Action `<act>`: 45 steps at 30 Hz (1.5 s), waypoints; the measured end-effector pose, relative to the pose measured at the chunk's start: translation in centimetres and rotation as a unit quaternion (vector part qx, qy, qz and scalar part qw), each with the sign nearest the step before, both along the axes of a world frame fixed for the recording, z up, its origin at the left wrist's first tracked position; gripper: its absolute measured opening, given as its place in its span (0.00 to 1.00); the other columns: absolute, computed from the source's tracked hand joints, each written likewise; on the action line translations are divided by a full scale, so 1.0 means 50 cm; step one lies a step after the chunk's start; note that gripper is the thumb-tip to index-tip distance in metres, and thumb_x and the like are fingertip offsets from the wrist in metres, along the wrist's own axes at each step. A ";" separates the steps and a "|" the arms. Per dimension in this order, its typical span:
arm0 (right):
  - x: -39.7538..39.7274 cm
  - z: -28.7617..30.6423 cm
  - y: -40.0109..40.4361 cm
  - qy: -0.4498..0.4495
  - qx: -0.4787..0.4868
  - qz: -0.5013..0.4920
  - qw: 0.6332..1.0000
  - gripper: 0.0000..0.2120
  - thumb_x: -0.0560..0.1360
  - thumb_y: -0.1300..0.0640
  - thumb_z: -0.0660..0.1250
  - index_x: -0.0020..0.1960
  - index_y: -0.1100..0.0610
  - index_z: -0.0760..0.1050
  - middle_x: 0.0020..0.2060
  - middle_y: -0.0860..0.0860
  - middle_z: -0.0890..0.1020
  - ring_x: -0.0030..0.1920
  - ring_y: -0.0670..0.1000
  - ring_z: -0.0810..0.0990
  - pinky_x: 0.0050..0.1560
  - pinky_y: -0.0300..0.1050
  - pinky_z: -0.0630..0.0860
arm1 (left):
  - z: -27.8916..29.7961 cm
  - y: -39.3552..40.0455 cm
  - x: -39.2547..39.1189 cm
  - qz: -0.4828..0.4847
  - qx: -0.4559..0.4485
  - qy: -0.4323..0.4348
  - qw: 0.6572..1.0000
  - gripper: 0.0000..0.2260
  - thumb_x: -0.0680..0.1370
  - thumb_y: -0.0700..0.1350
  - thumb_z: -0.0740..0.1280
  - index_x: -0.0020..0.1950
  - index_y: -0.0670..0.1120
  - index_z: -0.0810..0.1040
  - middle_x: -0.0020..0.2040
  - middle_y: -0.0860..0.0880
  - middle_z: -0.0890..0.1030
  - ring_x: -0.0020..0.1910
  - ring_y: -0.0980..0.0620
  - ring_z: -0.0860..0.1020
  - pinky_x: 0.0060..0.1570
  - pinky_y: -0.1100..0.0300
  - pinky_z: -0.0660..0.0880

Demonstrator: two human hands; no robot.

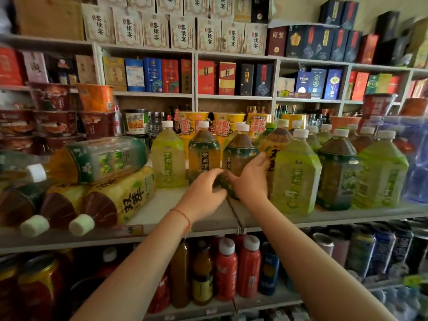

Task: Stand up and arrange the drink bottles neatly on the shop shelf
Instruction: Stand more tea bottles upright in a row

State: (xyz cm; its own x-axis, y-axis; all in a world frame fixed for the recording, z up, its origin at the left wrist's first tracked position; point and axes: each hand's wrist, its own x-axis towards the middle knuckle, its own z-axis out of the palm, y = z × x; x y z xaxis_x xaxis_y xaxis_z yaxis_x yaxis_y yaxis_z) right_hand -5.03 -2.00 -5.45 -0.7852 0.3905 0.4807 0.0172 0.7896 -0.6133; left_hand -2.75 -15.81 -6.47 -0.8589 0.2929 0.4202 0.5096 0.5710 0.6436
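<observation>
Both hands work at one upright brown tea bottle (237, 156) with a dark green label, standing on the middle shelf (185, 212) near its centre seam. The right hand (249, 181) wraps the bottle's lower right side: the thumb lies across the front of the label and the fingers curl around the right flank, reaching toward the neighbouring orange-labelled bottle (274, 144). The left hand (203, 191) grips the bottle's lower left corner, fingers curled, fingertips touching the base area close to the right thumb. A thin red cord (183, 215) circles the left wrist.

To the left of the held bottle stand an amber bottle (203, 154) and a pale yellow-green bottle (168, 156), both upright with white caps. To the right, a row of green and brown bottles (338, 167) stands upright along the shelf front. At the shelf's left end, several bottles (111, 198) lie on their sides in a stack, caps pointing outward toward the camera.
</observation>
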 end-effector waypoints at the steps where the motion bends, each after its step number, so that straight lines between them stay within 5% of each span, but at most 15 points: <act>1: 0.010 -0.005 -0.011 0.047 0.050 -0.007 0.998 0.49 0.75 0.47 0.73 0.78 0.66 0.43 0.75 0.65 0.57 0.76 0.63 0.61 0.72 0.52 0.65 | 0.001 -0.016 0.005 0.024 -0.002 0.049 0.999 0.20 0.80 0.44 0.66 0.72 0.50 0.72 0.66 0.50 0.73 0.63 0.52 0.73 0.65 0.60 0.68; 3: 0.030 -0.009 -0.039 0.183 0.155 -0.001 0.971 0.43 0.75 0.53 0.71 0.78 0.67 0.49 0.74 0.67 0.60 0.76 0.65 0.58 0.76 0.58 0.59 | 0.007 -0.052 0.012 0.078 -0.015 0.143 0.987 0.16 0.80 0.43 0.66 0.68 0.47 0.76 0.64 0.49 0.74 0.62 0.52 0.73 0.62 0.61 0.68; 5: 0.042 -0.003 -0.086 0.234 0.207 0.069 0.947 0.34 0.74 0.56 0.70 0.75 0.63 0.60 0.71 0.64 0.65 0.74 0.64 0.61 0.76 0.60 0.58 | 0.020 -0.100 0.019 0.135 -0.050 0.239 0.960 0.13 0.78 0.42 0.67 0.62 0.45 0.80 0.59 0.47 0.77 0.59 0.48 0.75 0.61 0.53 0.73; 9: 0.055 0.000 -0.173 0.118 0.268 0.236 0.926 0.27 0.77 0.51 0.67 0.74 0.55 0.66 0.73 0.56 0.66 0.75 0.58 0.61 0.78 0.56 0.54 | 0.044 -0.185 0.043 0.305 -0.138 0.357 0.872 0.12 0.75 0.46 0.67 0.56 0.45 0.81 0.60 0.42 0.78 0.62 0.40 0.74 0.66 0.38 0.67; 13: 0.049 -0.019 -0.256 0.092 0.243 0.286 0.922 0.28 0.77 0.50 0.66 0.75 0.53 0.63 0.74 0.56 0.64 0.75 0.58 0.60 0.77 0.56 0.57 | 0.056 -0.307 0.074 0.475 -0.151 0.297 0.814 0.22 0.75 0.53 0.68 0.67 0.46 0.74 0.69 0.38 0.72 0.72 0.36 0.66 0.72 0.32 0.56; 16: 0.046 -0.020 -0.309 0.084 0.222 0.304 0.922 0.31 0.77 0.51 0.67 0.76 0.55 0.61 0.74 0.57 0.64 0.75 0.59 0.61 0.76 0.55 0.60 | 0.060 -0.389 0.078 0.511 -0.103 0.178 0.835 0.33 0.74 0.67 0.65 0.70 0.45 0.68 0.68 0.38 0.73 0.70 0.35 0.68 0.65 0.37 0.69; 18: 0.046 -0.018 -0.333 0.089 0.211 0.313 0.922 0.33 0.76 0.54 0.68 0.77 0.56 0.59 0.74 0.57 0.64 0.75 0.58 0.60 0.75 0.55 0.61 | 0.061 -0.422 0.081 0.472 -0.042 0.194 0.859 0.31 0.74 0.69 0.65 0.65 0.46 0.72 0.59 0.43 0.79 0.61 0.41 0.75 0.51 0.49 0.76; 20: 0.049 -0.016 -0.352 0.115 0.198 0.323 0.918 0.35 0.73 0.60 0.68 0.77 0.57 0.59 0.73 0.57 0.65 0.74 0.58 0.62 0.74 0.57 0.63 | 0.066 -0.439 0.088 0.432 0.105 0.191 0.875 0.22 0.77 0.65 0.65 0.56 0.48 0.75 0.50 0.48 0.80 0.50 0.46 0.78 0.37 0.59 0.71; 23: 0.053 -0.012 -0.364 0.156 0.185 0.341 0.908 0.37 0.70 0.64 0.66 0.78 0.57 0.59 0.74 0.56 0.65 0.74 0.57 0.62 0.74 0.58 0.64 | 0.056 -0.436 0.094 0.405 0.144 0.177 0.886 0.16 0.81 0.59 0.64 0.52 0.46 0.71 0.38 0.52 0.76 0.37 0.50 0.76 0.31 0.61 0.68; 28: 0.054 0.002 -0.352 0.196 0.126 0.356 0.905 0.40 0.73 0.45 0.69 0.79 0.51 0.54 0.74 0.51 0.65 0.75 0.53 0.63 0.72 0.59 0.67 | 0.039 -0.406 0.098 0.362 0.105 0.299 0.876 0.11 0.82 0.52 0.64 0.48 0.46 0.69 0.30 0.55 0.70 0.27 0.54 0.70 0.24 0.60 0.64; 32: 0.063 0.007 -0.344 0.268 0.143 0.311 0.901 0.49 0.67 0.36 0.73 0.78 0.55 0.55 0.72 0.54 0.69 0.74 0.55 0.66 0.72 0.61 0.67 | 0.061 -0.375 0.110 0.319 0.125 0.358 0.869 0.09 0.82 0.49 0.62 0.48 0.44 0.72 0.30 0.58 0.69 0.26 0.57 0.70 0.23 0.64 0.62; 36: 0.083 -0.020 -0.300 0.366 0.132 0.246 0.888 0.43 0.67 0.37 0.76 0.69 0.61 0.62 0.59 0.59 0.77 0.59 0.56 0.76 0.59 0.53 0.77 | 0.090 -0.311 0.122 0.238 0.117 0.376 0.888 0.14 0.80 0.55 0.59 0.45 0.45 0.73 0.29 0.55 0.72 0.26 0.54 0.72 0.23 0.62 0.66; 39: 0.114 -0.039 -0.254 0.288 0.045 0.249 0.924 0.45 0.64 0.37 0.77 0.70 0.58 0.62 0.60 0.56 0.77 0.57 0.53 0.78 0.49 0.44 0.78 | 0.098 -0.244 0.116 0.162 0.159 0.347 0.910 0.15 0.79 0.58 0.65 0.46 0.46 0.75 0.35 0.57 0.76 0.38 0.55 0.78 0.30 0.64 0.73; 43: 0.121 -0.030 -0.182 0.226 -0.043 0.230 0.946 0.48 0.63 0.37 0.78 0.73 0.56 0.61 0.65 0.50 0.73 0.63 0.49 0.74 0.55 0.44 0.75 | 0.078 -0.175 0.086 0.120 0.196 0.282 0.932 0.13 0.79 0.58 0.68 0.56 0.51 0.74 0.43 0.52 0.79 0.42 0.55 0.78 0.39 0.60 0.77; 45: 0.113 -0.013 -0.135 0.222 -0.053 0.213 0.950 0.47 0.63 0.35 0.75 0.73 0.54 0.61 0.65 0.50 0.73 0.63 0.48 0.74 0.55 0.45 0.76 | 0.063 -0.148 0.067 0.077 0.182 0.170 0.965 0.18 0.78 0.61 0.67 0.62 0.54 0.71 0.51 0.53 0.79 0.48 0.59 0.78 0.47 0.62 0.77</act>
State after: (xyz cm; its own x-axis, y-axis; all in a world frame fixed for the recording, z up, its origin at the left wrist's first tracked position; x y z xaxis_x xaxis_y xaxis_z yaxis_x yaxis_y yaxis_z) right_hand 0.62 -8.76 -6.10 -0.6118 0.1478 0.7771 -0.5685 0.6009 -0.5619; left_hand 0.61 -23.20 -3.31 -0.6740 -0.0472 0.7372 0.6548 0.4239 0.6257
